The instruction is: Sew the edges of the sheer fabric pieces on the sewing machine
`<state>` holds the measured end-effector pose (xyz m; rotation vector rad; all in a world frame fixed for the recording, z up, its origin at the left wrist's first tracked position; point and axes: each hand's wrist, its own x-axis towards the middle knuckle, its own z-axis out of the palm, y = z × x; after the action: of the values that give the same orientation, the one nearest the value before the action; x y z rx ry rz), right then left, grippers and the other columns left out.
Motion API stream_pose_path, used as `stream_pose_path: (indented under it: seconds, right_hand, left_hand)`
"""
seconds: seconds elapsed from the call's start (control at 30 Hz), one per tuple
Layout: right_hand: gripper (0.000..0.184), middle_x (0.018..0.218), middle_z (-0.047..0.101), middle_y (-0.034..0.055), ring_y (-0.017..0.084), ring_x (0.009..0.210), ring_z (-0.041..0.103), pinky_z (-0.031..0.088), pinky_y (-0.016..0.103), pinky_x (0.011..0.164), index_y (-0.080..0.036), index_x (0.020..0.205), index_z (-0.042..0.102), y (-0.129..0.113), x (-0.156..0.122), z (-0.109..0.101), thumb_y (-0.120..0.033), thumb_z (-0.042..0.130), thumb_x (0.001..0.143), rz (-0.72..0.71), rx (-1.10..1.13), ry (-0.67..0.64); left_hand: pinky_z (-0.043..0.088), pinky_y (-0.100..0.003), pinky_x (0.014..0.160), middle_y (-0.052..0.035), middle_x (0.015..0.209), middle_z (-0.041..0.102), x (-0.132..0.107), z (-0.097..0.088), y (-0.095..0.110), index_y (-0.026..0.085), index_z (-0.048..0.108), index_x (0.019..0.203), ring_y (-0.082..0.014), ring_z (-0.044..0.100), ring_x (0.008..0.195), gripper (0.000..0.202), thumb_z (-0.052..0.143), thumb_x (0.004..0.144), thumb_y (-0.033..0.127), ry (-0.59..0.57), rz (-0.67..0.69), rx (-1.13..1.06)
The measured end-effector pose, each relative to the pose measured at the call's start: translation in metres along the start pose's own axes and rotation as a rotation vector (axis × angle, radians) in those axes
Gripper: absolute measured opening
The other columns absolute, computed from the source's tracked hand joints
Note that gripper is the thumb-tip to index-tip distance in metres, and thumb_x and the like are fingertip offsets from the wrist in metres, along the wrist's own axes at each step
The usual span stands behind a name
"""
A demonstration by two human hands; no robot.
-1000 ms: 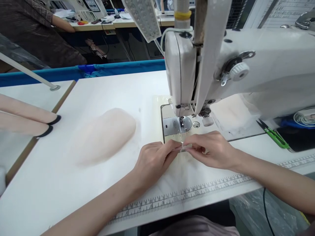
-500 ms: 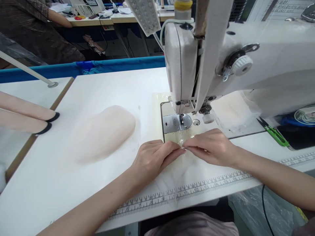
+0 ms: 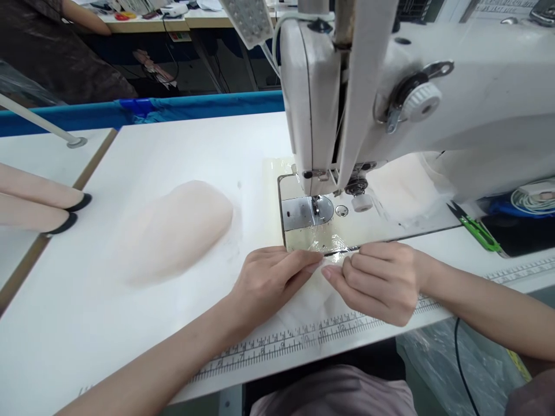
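My left hand (image 3: pixel 277 280) is closed in a pinch on the edge of a thin, see-through white fabric (image 3: pixel 318 294), just in front of the sewing machine's needle plate (image 3: pixel 299 214). Beside it my right hand (image 3: pixel 381 280) has its fingers curled in, thumb and forefinger at the same fabric edge. The fabric is so sheer that its outline is hard to follow over the white table. Behind both hands, the presser foot (image 3: pixel 316 205) stands over the plate. A pale pink sheer piece (image 3: pixel 186 231) lies flat to the left.
The sewing machine head (image 3: pixel 312 104) rises close behind my hands. Green-handled snips (image 3: pixel 477 231) and a dark phone-like slab (image 3: pixel 511 234) lie at right. A printed ruler (image 3: pixel 303 341) runs along the front edge. Two pale tube shapes with dark ends (image 3: pixel 39 199) lie at left.
My right hand has turned and curled its fingers in more, moving slightly down and toward me. The left hand keeps its pinch. The whole view has shifted a little.
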<state>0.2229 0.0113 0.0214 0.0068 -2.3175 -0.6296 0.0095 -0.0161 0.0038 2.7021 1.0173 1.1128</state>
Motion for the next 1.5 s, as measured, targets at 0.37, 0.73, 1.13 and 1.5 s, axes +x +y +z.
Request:
stream_pose_path:
  seconds: [0.37,0.73,1.13,1.5]
  right_hand:
    - [0.013,0.056,0.06,-0.0068,0.004,0.049,0.054,0.042,0.017,0.047,-0.015,0.079,0.068,-0.003,-0.007,0.014,-0.019,0.062,0.089,0.877,0.611,-0.199]
    - [0.013,0.057,0.061,-0.006,0.007,0.054,0.054,0.034,0.021,0.053,-0.02,0.081,0.072,0.005,-0.009,0.025,-0.018,0.061,0.086,1.199,0.558,-0.441]
    - [0.035,0.089,0.067,0.0067,0.017,0.076,0.056,0.033,0.027,0.057,-0.019,0.117,0.069,0.005,-0.019,0.025,-0.018,0.047,0.09,0.72,0.167,-0.49]
    - [0.05,0.091,0.069,0.0079,0.019,0.071,0.053,0.03,0.033,0.068,-0.021,0.141,0.049,0.006,0.0,0.036,-0.021,0.04,0.092,0.732,-0.013,-0.706]
  left_hand:
    - [0.03,-0.019,0.04,0.0085,0.043,0.049,-0.002,0.004,0.001,0.02,0.064,0.073,-0.0065,0.04,0.038,0.024,0.055,0.093,0.03,-0.224,-0.336,-0.034]
    - [0.042,-0.04,0.08,-0.0075,0.101,0.07,0.003,0.008,-0.001,0.019,0.062,0.105,-0.0238,0.062,0.091,0.018,0.064,0.087,0.024,-0.082,-0.008,0.44]
    - [0.038,-0.037,0.081,-0.0047,0.118,0.07,-0.002,0.004,0.018,0.016,0.066,0.114,-0.0199,0.062,0.098,0.024,0.057,0.094,0.028,-0.233,0.154,0.462]
    - [0.038,-0.039,0.079,-0.0056,0.107,0.074,-0.002,0.007,0.014,0.013,0.067,0.11,-0.0223,0.063,0.098,0.023,0.056,0.094,0.026,-0.231,0.128,0.391]
